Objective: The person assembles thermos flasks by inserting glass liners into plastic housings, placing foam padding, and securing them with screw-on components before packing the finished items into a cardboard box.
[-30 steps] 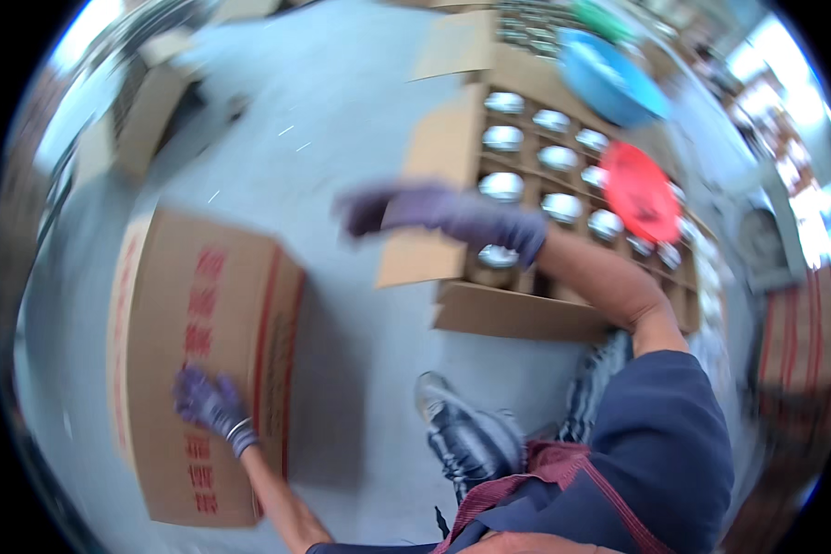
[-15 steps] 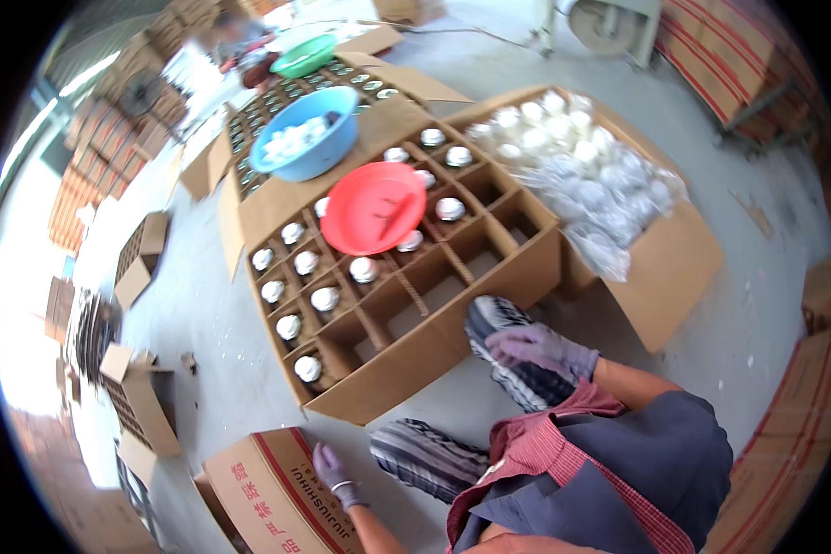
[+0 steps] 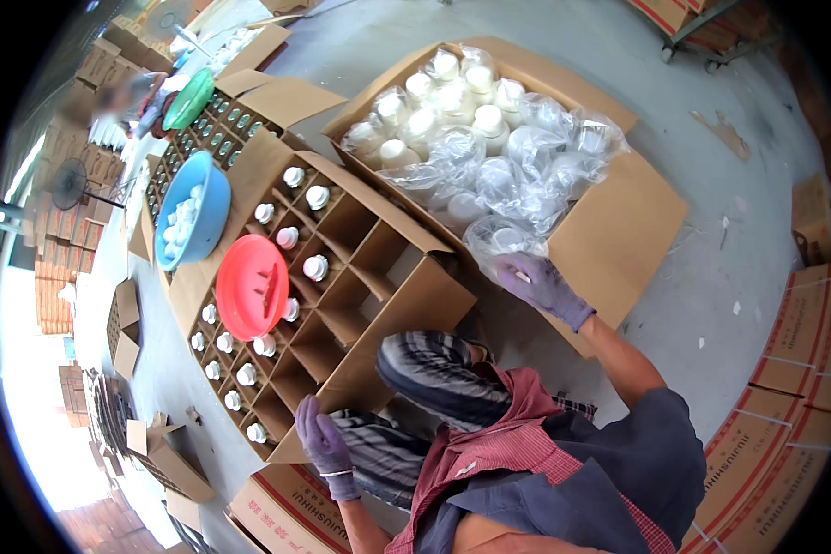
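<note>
My right hand (image 3: 543, 288), in a purple glove, is at the near edge of an open carton (image 3: 639, 208). Its fingers are curled beside a clear plastic bag (image 3: 508, 238), and a small white spot shows between them; what they hold, if anything, I cannot make out. White bottles (image 3: 454, 100) wrapped in clear plastic fill that carton. My left hand (image 3: 323, 443), gloved too, is open with fingers stretched, beside the near corner of a divided carton (image 3: 406, 319). White-capped bottles (image 3: 316, 268) stand in several of its cells. A red basin (image 3: 240, 286) rests on top of them.
A blue basin (image 3: 214, 217) of small white pieces stands beyond the red one. Farther off are a green basin (image 3: 190, 100) and a person (image 3: 143, 106). A printed carton (image 3: 282, 508) lies under my left arm; stacked cartons (image 3: 771, 415) line the right.
My right hand has gone from my knee forward to the bottle carton. My left hand has moved from the printed carton up beside the divided carton. The view has turned right.
</note>
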`<state>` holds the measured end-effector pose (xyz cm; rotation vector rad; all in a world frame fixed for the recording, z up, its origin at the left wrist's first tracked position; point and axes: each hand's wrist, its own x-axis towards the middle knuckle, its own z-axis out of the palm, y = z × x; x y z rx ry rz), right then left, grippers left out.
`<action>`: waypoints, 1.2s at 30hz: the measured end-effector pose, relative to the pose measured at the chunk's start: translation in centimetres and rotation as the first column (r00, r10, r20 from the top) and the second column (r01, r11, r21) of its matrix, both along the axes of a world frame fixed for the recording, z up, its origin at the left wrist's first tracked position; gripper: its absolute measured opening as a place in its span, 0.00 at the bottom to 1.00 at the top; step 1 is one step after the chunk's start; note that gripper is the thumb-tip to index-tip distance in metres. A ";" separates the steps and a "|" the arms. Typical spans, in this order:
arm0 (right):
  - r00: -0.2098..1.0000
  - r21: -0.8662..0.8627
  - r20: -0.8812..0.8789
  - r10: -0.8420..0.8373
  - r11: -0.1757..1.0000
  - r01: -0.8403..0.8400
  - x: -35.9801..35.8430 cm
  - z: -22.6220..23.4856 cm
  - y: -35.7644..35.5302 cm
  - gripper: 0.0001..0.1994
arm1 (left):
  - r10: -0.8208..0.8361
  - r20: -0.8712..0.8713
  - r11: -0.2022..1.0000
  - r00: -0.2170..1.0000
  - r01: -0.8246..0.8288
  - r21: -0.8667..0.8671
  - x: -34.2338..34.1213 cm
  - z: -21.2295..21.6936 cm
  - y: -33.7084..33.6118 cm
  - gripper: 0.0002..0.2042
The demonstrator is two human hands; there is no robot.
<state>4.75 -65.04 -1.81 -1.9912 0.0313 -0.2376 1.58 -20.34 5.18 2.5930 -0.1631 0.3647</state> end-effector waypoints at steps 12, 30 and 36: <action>0.672 -0.416 -0.718 -0.180 0.885 -0.208 7.1 -12.2 3.1 0.26 | -0.474 -0.103 0.879 0.874 0.477 -0.002 5.2 -3.8 -14.3 0.18; 0.789 -0.629 -0.561 -0.249 0.748 -0.212 -8.1 -18.6 -1.2 0.13 | -0.408 0.106 0.911 0.907 0.412 -0.025 5.1 -5.8 -13.1 0.18; 0.675 -0.580 -0.688 -0.267 0.761 -0.290 -15.4 -17.9 -1.1 0.14 | -0.430 0.066 0.901 0.901 0.432 -0.029 4.9 -6.1 -13.0 0.17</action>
